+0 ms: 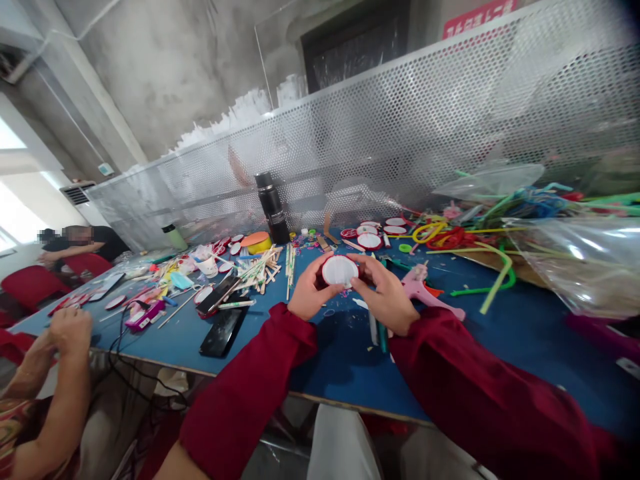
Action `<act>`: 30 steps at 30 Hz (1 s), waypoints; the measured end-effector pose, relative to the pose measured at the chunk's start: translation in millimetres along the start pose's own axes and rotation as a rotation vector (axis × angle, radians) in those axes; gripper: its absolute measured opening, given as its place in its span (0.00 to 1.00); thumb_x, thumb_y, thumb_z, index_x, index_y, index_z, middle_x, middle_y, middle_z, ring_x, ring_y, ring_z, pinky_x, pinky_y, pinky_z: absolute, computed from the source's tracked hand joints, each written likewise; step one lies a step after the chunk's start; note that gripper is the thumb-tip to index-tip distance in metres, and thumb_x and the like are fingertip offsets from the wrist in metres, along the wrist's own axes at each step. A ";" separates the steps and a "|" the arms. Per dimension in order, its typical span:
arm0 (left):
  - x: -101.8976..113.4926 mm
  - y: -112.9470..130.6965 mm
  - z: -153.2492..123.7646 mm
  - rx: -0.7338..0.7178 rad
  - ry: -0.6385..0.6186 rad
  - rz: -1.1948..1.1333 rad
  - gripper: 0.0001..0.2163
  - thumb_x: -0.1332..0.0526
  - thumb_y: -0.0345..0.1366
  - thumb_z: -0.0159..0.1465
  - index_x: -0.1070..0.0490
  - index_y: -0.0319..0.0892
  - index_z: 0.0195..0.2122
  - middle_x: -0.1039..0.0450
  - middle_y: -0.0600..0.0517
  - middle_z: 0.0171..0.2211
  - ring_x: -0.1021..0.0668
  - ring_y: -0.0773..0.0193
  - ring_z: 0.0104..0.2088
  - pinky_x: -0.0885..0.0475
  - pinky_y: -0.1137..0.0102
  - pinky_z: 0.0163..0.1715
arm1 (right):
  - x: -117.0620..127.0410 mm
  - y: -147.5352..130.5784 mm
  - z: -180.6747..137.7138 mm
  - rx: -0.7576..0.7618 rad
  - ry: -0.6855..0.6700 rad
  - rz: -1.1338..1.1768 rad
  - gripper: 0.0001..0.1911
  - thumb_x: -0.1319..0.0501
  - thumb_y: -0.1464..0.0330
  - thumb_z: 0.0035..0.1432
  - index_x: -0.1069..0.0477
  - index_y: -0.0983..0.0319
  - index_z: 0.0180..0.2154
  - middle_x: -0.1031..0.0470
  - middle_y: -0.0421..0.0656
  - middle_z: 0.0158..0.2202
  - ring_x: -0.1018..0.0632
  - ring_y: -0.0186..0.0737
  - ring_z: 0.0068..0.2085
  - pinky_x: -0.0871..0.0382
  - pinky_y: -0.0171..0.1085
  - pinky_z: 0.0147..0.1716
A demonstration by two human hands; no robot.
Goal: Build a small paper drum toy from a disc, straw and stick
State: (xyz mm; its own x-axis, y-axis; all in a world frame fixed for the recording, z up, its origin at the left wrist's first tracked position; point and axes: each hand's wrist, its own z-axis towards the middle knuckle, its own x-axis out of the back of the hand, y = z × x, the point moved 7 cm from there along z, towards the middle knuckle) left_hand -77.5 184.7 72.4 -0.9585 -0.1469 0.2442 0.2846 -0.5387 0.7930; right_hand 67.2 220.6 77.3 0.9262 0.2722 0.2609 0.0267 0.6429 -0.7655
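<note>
Between my two hands, above the blue table, is a round white disc with a red rim (341, 271). My left hand (311, 291) grips its left side, thumb along the lower edge. My right hand (384, 293) closes on the right side, its thumb at the lower right of the disc. The disc's back is hidden from me. Just right of my right hand lies a pink glue gun (431, 293), partly covered by that hand. Below the hands, a teal-handled tool (383, 337) rests on the table, partly hidden by my right wrist.
More red-rimmed discs (369, 240) lie behind my hands. A black bottle (273, 210) stands beside wooden sticks (260, 270). Phones (223, 328) lie to the left. Coloured pipe cleaners (505, 267) and a clear plastic bag (565, 267) crowd the right. A co-worker's hands (71, 328) are at left.
</note>
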 end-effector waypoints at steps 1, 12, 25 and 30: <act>0.1 1.5 -0.5 -0.031 -0.003 0.043 0.38 0.29 0.48 0.54 0.40 0.42 0.63 0.37 0.40 0.62 0.31 0.48 0.60 0.37 0.53 0.61 | -0.1 4.3 1.1 -0.029 0.003 0.049 0.22 0.42 0.68 0.58 0.35 0.59 0.55 0.23 0.47 0.46 0.21 0.43 0.44 0.26 0.45 0.46; -2.6 19.4 21.1 -0.187 -0.224 0.458 0.45 0.26 0.50 0.47 0.42 0.42 0.63 0.37 0.38 0.62 0.33 0.45 0.62 0.40 0.50 0.63 | -0.5 22.3 3.9 -0.125 0.038 0.200 0.23 0.40 0.62 0.58 0.32 0.61 0.54 0.21 0.46 0.42 0.21 0.42 0.40 0.24 0.44 0.40; -1.6 0.4 5.8 -0.143 -0.141 0.353 0.40 0.25 0.42 0.46 0.38 0.42 0.59 0.32 0.41 0.55 0.28 0.49 0.55 0.34 0.55 0.57 | 1.2 17.4 1.6 -0.099 0.002 -0.120 0.16 0.44 0.67 0.60 0.29 0.58 0.49 0.20 0.44 0.42 0.20 0.43 0.41 0.25 0.43 0.42; 0.6 -4.1 6.9 -0.034 -0.101 0.198 0.35 0.28 0.47 0.51 0.35 0.40 0.57 0.31 0.42 0.55 0.27 0.51 0.54 0.34 0.58 0.56 | 3.3 12.4 -0.1 -0.082 0.040 -0.163 0.14 0.42 0.66 0.58 0.29 0.59 0.47 0.20 0.44 0.40 0.19 0.42 0.39 0.25 0.41 0.39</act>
State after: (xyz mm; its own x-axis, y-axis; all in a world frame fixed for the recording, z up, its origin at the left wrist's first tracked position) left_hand -79.2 192.6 73.1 -0.8770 -0.1699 0.4494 0.4651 -0.5354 0.7051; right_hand 70.6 229.4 68.6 0.9213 0.1391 0.3631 0.2067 0.6156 -0.7605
